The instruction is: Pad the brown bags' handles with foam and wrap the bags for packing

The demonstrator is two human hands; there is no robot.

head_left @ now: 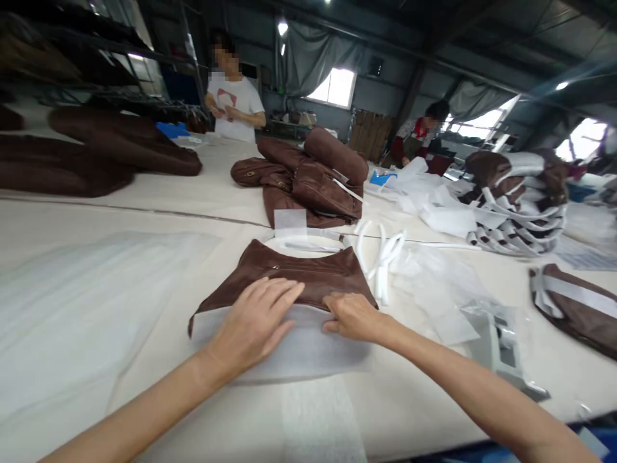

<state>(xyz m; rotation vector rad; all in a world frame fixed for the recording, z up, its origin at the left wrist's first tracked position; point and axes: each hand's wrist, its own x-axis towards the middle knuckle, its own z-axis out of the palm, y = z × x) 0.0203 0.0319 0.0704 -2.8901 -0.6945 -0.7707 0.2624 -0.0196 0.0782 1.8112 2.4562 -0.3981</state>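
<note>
A brown handbag [303, 273] lies on the table in front of me, with a small zip pull near its top. A thin white wrapping sheet [303, 354] covers its lower part. My left hand [255, 321] rests flat on the bag and the sheet's upper edge, fingers stretched out. On the right side of that edge, my right hand [354, 316] has its fingers curled in and its thumb near them; it seems to pinch the sheet, though the fingertips are partly hidden. Beyond the bag's top, a white-wrapped strap [313, 245] curves beside a small white square [290, 224].
Brown bags [318, 177] are heaped beyond, with more at left [62, 161]. White cords [383, 257], clear plastic [443, 283] and a grey tape dispenser [504, 347] lie to the right. Wrapped bags [520, 199] are stacked farther right. Two people stand across the table.
</note>
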